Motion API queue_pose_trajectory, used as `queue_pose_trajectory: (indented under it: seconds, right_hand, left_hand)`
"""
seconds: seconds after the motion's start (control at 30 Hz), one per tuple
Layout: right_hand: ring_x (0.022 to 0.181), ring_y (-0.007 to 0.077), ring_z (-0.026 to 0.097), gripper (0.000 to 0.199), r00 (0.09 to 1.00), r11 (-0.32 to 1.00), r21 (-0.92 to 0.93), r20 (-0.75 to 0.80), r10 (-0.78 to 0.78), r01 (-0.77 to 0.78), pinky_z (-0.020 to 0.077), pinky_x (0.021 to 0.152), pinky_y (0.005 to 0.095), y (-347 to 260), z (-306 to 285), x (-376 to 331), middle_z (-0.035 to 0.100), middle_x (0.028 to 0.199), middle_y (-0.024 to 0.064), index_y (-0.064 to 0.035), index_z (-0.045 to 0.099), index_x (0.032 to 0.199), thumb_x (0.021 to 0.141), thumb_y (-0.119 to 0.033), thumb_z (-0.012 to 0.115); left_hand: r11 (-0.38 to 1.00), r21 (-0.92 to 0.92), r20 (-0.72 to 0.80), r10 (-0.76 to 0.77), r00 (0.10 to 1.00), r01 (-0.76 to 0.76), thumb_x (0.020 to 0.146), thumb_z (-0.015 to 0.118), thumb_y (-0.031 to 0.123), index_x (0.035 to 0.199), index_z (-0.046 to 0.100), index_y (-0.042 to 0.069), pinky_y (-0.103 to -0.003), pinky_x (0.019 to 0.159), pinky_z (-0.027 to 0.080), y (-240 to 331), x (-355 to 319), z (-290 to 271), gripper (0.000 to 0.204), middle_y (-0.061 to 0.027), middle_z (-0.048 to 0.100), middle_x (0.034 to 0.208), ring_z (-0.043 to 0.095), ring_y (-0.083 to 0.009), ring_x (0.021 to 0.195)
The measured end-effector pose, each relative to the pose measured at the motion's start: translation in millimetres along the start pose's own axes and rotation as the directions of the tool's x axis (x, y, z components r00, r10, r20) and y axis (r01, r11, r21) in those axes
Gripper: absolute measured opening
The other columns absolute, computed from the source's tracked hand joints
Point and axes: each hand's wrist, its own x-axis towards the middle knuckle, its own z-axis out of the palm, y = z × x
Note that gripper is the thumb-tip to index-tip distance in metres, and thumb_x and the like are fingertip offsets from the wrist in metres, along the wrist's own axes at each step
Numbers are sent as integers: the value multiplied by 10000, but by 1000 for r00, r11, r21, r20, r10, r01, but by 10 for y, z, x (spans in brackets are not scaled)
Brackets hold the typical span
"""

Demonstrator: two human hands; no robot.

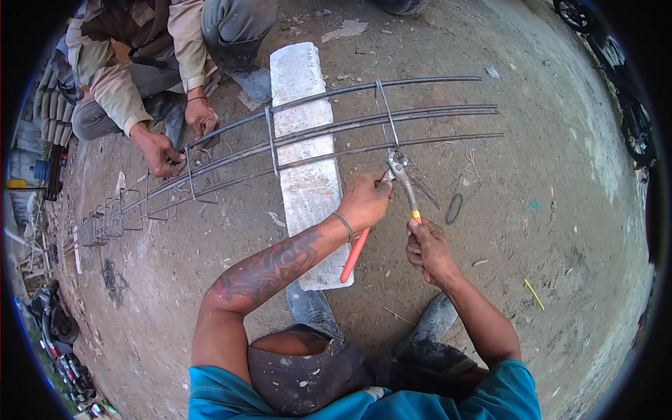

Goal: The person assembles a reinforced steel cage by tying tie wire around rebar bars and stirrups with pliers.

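At four o'clock, the right grip (428,252) is clenched round one handle of the pincers (397,166); nearer the centre, the left grip (369,198) is closed round the other, whose red end slants toward seven. The pincers' jaws sit at two o'clock, where a stirrup (389,115) meets the nearest bar of the rebar cage (272,143); whether they bite wire, I cannot tell. A dark wire loop (455,208) lies at three. The cage runs from nine to two o'clock, crossing over a white slab (308,192). At ten, a crouching co-worker (122,94) leans over it.
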Motion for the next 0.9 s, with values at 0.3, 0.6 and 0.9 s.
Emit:
queue_pose_trajectory:
  seconds: [0.3,0.6,0.9]
  right_hand:
    - [458,32,304,179,997,987,-152,-43,-62,55,233,397,223,-61,-173,94,348,592,-66,-99,454,853,949,-239,511]
    - [419,43,259,163,997,993,101,-55,-47,52,209,372,225,86,195,41,291,566,-81,-96,453,932,968,-255,468]
    - [659,123,429,230,969,797,562,220,112,-220,394,663,313,-65,341,-216,411,811,18,-99,429,876,892,-307,527]
  left_hand:
    - [997,46,-16,64,998,-63,945,484,138,866,525,-39,-239,394,298,128,-7,18,198,-13,473,686,362,-38,479]
    - [996,84,-111,-7,994,16,885,624,186,939,509,-27,-279,573,498,47,61,315,248,-84,574,797,577,-140,703]
    - [964,-253,60,-66,996,80,883,613,163,873,553,-23,-316,579,499,200,95,307,196,-97,599,725,617,-171,655]
